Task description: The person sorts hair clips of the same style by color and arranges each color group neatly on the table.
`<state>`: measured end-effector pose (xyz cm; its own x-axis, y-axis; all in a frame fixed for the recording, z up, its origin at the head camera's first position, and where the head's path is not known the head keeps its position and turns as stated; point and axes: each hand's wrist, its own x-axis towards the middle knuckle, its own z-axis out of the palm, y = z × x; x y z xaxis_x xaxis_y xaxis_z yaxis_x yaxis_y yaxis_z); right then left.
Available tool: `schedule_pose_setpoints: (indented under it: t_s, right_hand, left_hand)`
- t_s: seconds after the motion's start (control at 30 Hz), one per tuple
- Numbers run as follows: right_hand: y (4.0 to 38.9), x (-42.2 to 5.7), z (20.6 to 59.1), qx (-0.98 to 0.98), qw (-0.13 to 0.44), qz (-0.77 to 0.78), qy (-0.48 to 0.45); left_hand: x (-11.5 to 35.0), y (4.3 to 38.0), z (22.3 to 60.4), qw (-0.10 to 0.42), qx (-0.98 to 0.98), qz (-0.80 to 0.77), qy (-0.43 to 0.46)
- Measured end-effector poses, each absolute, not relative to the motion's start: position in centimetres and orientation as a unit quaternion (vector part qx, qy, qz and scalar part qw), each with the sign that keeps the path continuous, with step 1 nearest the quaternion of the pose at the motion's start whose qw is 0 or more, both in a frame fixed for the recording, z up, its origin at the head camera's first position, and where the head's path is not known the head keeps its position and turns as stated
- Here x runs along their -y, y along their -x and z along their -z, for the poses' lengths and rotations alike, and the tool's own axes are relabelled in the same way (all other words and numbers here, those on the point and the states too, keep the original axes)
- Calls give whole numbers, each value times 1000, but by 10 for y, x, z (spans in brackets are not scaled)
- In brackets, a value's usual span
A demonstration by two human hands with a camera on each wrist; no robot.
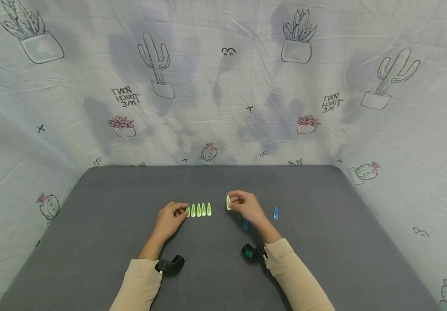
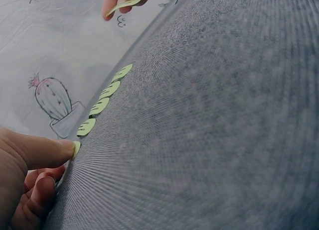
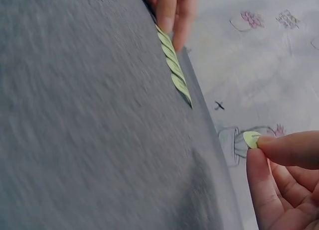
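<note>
Several yellow-green snap hair clips (image 1: pixel 198 210) lie side by side in a row on the grey table. At the row's left end my left hand (image 1: pixel 170 219) holds the outermost clip (image 2: pixel 76 149) between thumb and finger, and the clip is partly covered. To the right of the row, my right hand (image 1: pixel 247 207) pinches another yellow-green hair clip (image 1: pixel 228 202) between thumb and fingertips. In the right wrist view this held clip (image 3: pixel 251 139) appears raised off the table. Two blue hair clips lie near the right hand: one (image 1: pixel 245 224) beside the wrist, one (image 1: pixel 275 212) farther right.
The grey tabletop (image 1: pixel 215 280) reaches back to a pale cloth (image 1: pixel 208 86) printed with cacti, which also hangs at both sides. A dark wrist camera (image 1: pixel 171 264) is on the left wrist, and another (image 1: pixel 252 251) on the right.
</note>
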<state>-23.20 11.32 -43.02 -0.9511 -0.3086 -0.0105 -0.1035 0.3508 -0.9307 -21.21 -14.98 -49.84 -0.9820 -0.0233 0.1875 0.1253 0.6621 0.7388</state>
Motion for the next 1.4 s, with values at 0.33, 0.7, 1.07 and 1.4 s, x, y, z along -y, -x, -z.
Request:
schedule_pose_setpoints:
  t_s: [0.33, 0.7, 1.07, 1.4]
  right_hand:
    - [242, -91, 470, -849, 76, 506, 130]
    - [245, -72, 472, -868, 71, 480, 105]
    - [252, -62, 476, -893, 40, 435, 106]
    - [250, -58, 477, -908, 27, 404, 104]
  left_hand:
    - [150, 211, 496, 84, 908, 410, 25]
    - [149, 211, 495, 82, 906, 414, 26]
    - [150, 212, 497, 95, 908, 406, 28]
    - [149, 211, 496, 94, 907, 410, 35]
